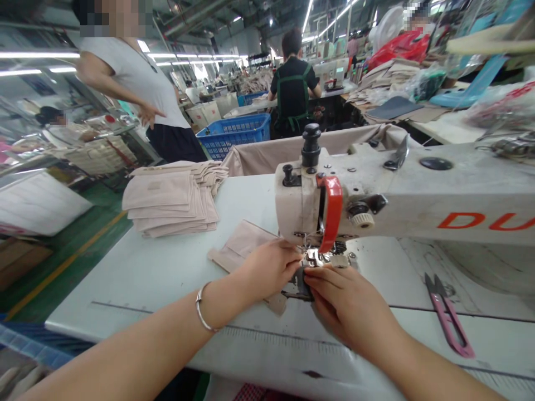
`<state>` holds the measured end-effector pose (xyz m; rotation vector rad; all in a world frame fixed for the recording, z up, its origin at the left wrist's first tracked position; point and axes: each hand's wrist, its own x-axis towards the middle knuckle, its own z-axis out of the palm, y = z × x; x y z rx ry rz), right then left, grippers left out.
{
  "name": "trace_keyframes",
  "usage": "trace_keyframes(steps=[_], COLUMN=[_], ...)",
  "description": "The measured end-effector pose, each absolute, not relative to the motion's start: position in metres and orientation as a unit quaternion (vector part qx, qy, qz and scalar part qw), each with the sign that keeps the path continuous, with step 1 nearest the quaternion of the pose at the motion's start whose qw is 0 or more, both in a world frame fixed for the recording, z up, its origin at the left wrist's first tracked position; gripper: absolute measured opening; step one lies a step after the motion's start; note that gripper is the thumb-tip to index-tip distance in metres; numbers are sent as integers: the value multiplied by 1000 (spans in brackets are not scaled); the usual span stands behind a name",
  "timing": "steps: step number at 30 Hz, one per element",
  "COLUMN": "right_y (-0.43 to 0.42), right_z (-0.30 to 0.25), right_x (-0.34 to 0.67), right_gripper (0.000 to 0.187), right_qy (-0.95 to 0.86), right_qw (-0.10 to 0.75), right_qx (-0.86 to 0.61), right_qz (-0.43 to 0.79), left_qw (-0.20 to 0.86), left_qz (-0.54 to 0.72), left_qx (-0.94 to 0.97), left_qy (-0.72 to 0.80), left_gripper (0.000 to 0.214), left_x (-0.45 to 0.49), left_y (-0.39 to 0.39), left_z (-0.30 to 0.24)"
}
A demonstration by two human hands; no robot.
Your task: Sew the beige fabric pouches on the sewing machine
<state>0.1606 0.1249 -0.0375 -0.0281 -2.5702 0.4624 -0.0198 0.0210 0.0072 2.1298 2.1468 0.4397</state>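
Note:
At the sewing machine's needle area, my left hand (270,268) has its thumb and fingers pinched together. Under it lies a beige fabric piece (242,242), flat on the table and reaching toward the presser foot (312,257); the pinched edge is mostly hidden by the fingers. My right hand (351,298) is closed just to the right, fingertips pressed together in front of the presser foot. What those fingers hold, if anything, cannot be made out. Above both hands is the head of the white sewing machine (292,206), with an orange guard (332,211).
Pink-handled thread snips (449,317) lie right of my right hand. A stack of beige fabric pieces (167,200) sits at the table's back left. Behind are a fabric-lined bin (259,153), a blue basket (238,133), a standing person (134,78) and a seated person (292,83).

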Motion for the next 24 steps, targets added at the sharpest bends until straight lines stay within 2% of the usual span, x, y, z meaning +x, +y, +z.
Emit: trace_keyframes(steps=[5,9,12,14,15,19,24], right_y=[126,134,142,147,148,150,148], right_z=[-37,-30,-24,-23,-23,-24,-22], right_x=[161,167,172,175,175,175,176], right_gripper=[25,27,30,29,29,27,26], right_qy=[-946,-950,-947,-945,-945,-945,-952], right_qw=[262,208,188,187,186,175,157], right_qx=[-10,17,35,42,47,80,80], right_qz=[191,233,259,265,266,265,251], left_qw=[49,109,146,133,119,72,72], left_qz=[158,171,156,137,131,143,174], left_qx=[696,673,668,672,675,688,670], left_qy=[698,712,713,715,716,708,718], left_gripper=[19,25,44,63,66,51,50], left_x=[-18,-1,19,32,37,50,56], left_y=[15,-1,-20,-33,-38,-47,-44], left_z=[8,16,20,17,15,4,-2])
